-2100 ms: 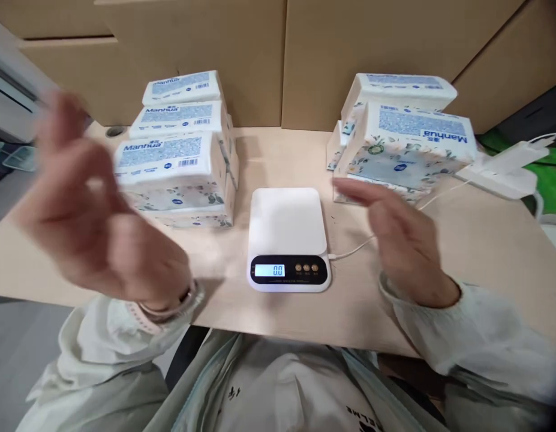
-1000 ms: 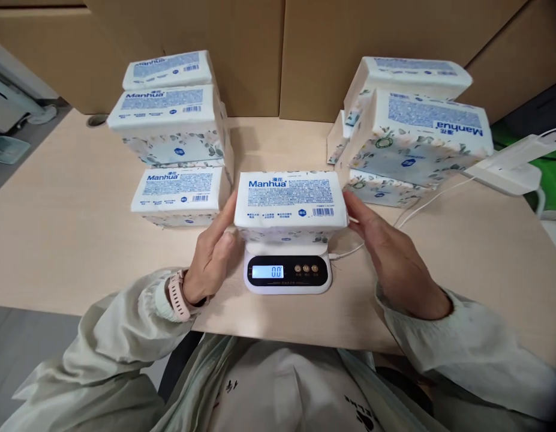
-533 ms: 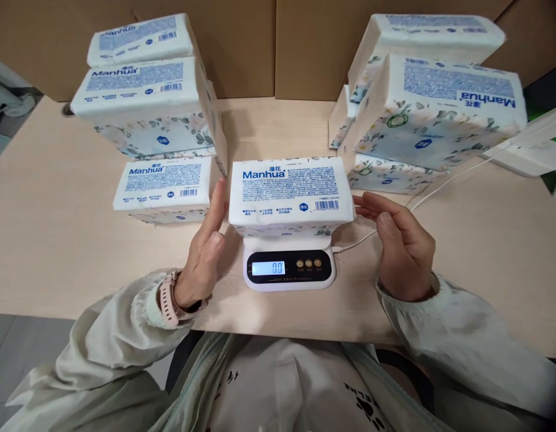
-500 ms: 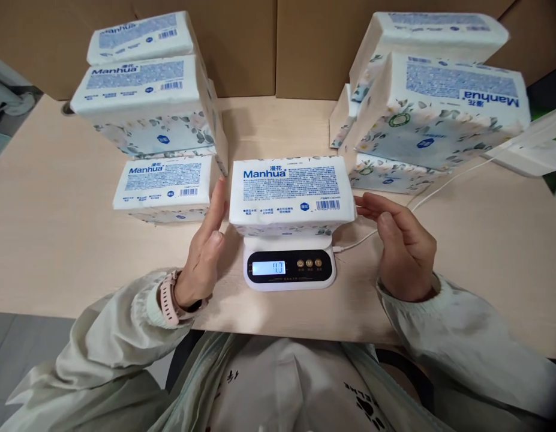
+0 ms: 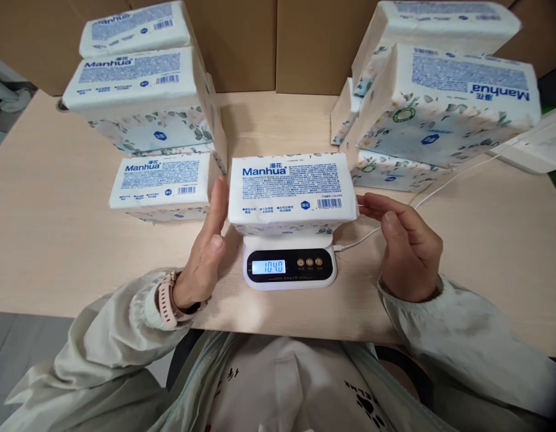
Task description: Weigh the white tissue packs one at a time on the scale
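Observation:
A pack of facial tissues, white with blue print, rests on a small white kitchen scale at the middle of the table. The lit display reads 104.0. My left hand is open beside the pack's left end, fingers straight and a small gap from it. At the opposite end, my right hand is open too, its fingertips pointing at the pack; whether they touch it I cannot tell. The pack covers most of the weighing plate.
Stacked tissue packs stand at the left and at the right. Cardboard boxes line the back of the wooden table. A white cable runs from the scale to the right. A pink watch strap circles my left wrist.
The scale's display has changed from a much smaller number to 104.0. The pack stays on the scale and both hands keep nearly the same place; the view has shifted slightly.

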### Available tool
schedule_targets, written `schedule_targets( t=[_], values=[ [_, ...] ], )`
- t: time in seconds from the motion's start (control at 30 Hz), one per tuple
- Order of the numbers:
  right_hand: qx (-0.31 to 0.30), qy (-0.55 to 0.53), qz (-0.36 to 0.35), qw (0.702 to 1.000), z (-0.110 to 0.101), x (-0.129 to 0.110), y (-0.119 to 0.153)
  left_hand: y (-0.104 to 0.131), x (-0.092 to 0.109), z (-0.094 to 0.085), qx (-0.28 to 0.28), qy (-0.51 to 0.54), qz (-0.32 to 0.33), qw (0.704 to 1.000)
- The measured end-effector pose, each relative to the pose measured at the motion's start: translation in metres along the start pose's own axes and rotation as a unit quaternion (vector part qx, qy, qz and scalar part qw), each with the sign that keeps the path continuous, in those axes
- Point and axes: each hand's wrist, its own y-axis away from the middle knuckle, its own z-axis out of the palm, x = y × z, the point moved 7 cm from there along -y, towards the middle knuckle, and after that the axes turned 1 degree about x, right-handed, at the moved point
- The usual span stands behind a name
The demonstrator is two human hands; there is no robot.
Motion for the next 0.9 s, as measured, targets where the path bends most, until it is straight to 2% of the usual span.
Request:
schedule_targets(
  t=[0.2,0.43,0.73,0.9],
  values=[
    [0.015,-0.008,0.000,1.000,-0.001,0.000,0.000,-0.001,0.004,0.001,-0.005,0.006,0.021,1.000],
    [0.013,0.015,-0.018,1.000,-0.001,-0.005,-0.001,0.002,0.000,-0.003,0.020,0.012,0.001,1.000],
    [0.030,0.007,-0.071,0.997,-0.004,-0.015,-0.003,0.003,0.020,-0.010,0.095,-0.009,0.075,0.993],
    [0.021,0.000,-0.064,0.998,-0.005,-0.015,-0.003,0.004,0.030,-0.016,0.159,-0.046,0.129,0.978]
  ],
)
